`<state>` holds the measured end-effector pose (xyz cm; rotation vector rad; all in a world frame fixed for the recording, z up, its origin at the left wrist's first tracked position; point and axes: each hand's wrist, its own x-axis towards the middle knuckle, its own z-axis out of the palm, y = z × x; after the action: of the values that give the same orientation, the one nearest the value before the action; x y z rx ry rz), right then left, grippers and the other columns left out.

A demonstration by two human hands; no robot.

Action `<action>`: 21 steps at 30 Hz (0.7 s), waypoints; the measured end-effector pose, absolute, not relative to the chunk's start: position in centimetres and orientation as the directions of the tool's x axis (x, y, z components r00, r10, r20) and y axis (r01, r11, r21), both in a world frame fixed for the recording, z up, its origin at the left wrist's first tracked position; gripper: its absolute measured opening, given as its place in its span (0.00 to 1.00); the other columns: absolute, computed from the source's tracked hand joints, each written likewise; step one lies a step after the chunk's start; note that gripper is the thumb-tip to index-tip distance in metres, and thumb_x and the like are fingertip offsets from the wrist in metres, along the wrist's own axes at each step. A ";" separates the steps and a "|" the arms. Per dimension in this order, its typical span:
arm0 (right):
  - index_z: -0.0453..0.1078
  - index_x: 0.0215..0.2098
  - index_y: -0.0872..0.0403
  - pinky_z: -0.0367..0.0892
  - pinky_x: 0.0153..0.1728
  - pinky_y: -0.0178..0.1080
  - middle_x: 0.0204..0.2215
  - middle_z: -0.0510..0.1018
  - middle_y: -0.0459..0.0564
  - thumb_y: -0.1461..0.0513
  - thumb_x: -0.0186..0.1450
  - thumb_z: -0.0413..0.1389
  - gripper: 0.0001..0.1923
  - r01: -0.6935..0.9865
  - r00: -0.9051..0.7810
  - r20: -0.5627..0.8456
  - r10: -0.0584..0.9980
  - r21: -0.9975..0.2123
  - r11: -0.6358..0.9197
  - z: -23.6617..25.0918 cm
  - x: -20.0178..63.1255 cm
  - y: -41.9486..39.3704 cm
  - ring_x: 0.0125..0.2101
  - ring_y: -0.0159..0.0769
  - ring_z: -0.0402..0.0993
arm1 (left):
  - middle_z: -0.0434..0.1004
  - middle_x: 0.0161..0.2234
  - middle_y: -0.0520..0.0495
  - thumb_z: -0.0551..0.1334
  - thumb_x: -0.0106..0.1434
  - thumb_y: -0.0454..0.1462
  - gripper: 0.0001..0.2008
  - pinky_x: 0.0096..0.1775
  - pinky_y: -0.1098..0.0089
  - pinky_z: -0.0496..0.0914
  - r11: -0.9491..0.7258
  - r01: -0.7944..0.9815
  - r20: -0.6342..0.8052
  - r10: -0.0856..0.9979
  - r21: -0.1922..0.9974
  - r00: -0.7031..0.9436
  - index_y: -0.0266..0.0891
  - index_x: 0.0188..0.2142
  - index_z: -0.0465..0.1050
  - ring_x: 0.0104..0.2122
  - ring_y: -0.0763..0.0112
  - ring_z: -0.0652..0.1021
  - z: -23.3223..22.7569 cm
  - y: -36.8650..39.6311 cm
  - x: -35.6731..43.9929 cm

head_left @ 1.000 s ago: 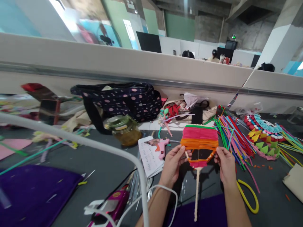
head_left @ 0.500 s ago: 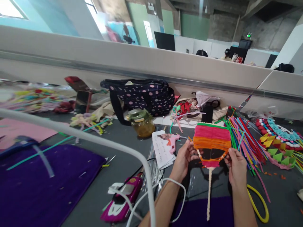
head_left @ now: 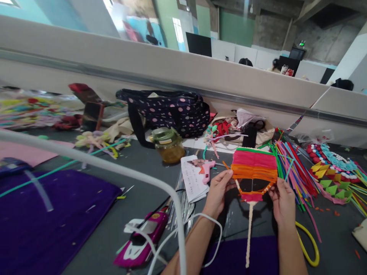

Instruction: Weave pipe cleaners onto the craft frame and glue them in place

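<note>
Head view shows a dark matte desk (head_left: pixel 150 177), its far edge against a smooth white partition (head_left: pixel 143 57), with a green wall (head_left: pixel 236 29) and rough concrete beyond. Above the desk's near side, a fan-shaped frame (head_left: pixel 254 170) wrapped in pink, orange and green strands hangs between the left hand (head_left: pixel 218 193) and right hand (head_left: pixel 283 198), each nearly closed, fingers pinching one side edge. A glass jar (head_left: pixel 169 149) and polka-patterned fabric bag (head_left: pixel 174 114) sit toward the far edge; printed-looking lines on a paper sheet (head_left: pixel 189 183) seem too small to read.
</note>
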<state>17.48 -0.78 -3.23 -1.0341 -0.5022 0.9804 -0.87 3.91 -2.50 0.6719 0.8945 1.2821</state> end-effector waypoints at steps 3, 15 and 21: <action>0.69 0.28 0.54 0.61 0.19 0.28 0.21 0.68 0.40 0.53 0.52 0.64 0.14 -0.444 0.487 -0.076 0.870 -0.879 0.172 -3.4 17.6 -0.7 0.21 0.25 0.63 | 0.80 0.28 0.47 0.69 0.49 0.43 0.14 0.31 0.70 0.72 0.190 -0.518 -0.189 0.980 0.834 0.056 0.35 0.31 0.75 0.26 0.68 0.79 -2.7 4.0 -1.0; 0.69 0.27 0.53 0.60 0.20 0.29 0.20 0.68 0.41 0.54 0.54 0.64 0.12 -0.524 0.380 -0.082 0.921 -0.840 0.142 -3.0 17.5 -0.9 0.20 0.25 0.61 | 0.81 0.32 0.44 0.68 0.50 0.42 0.14 0.32 0.67 0.74 0.229 -0.568 -0.224 0.971 0.790 0.080 0.35 0.34 0.75 0.29 0.66 0.79 -2.9 4.5 -1.1; 0.69 0.28 0.53 0.57 0.19 0.28 0.23 0.69 0.41 0.54 0.54 0.64 0.13 -0.568 0.302 -0.110 0.947 -0.818 0.086 -3.3 17.8 -0.8 0.21 0.25 0.61 | 0.81 0.34 0.44 0.69 0.49 0.41 0.13 0.34 0.66 0.74 0.225 -0.569 -0.226 0.972 0.791 0.071 0.35 0.32 0.76 0.32 0.65 0.79 -2.7 4.3 -1.0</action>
<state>17.79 -0.82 -3.31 -0.8997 -0.5230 1.2087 -1.03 4.34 -2.72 0.5891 0.8582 1.2652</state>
